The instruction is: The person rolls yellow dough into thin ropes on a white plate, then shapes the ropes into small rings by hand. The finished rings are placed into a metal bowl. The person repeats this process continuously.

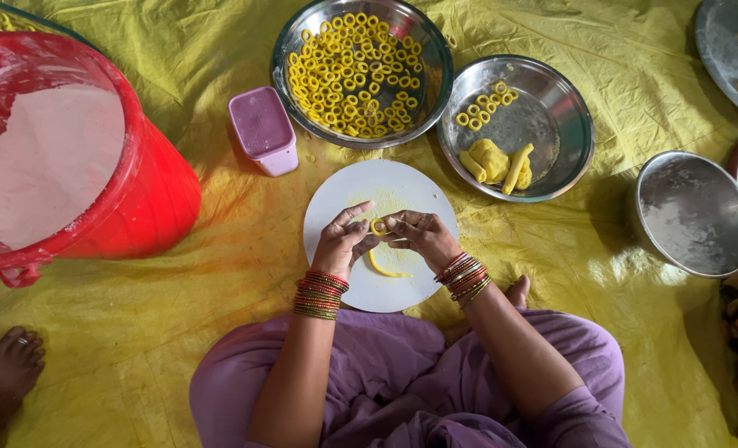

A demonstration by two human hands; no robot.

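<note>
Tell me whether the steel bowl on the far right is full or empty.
Empty. The steel bowl shows only bare, dusty metal inside, while the big bowl is heaped with yellow dough rings.

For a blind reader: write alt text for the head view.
Left hand and right hand pinch a yellow dough ring over a white round board. Beyond it, a steel bowl holds many rings; a red bucket stands left.

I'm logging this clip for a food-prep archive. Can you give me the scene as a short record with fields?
setting: yellow sheet on the floor
left hand: pinching a dough ring
right hand: pinching the same ring
work surface: white round board, with a dough strip
finished rings: large steel bowl
raw dough: smaller steel bowl
nearby: red bucket, purple box
</note>
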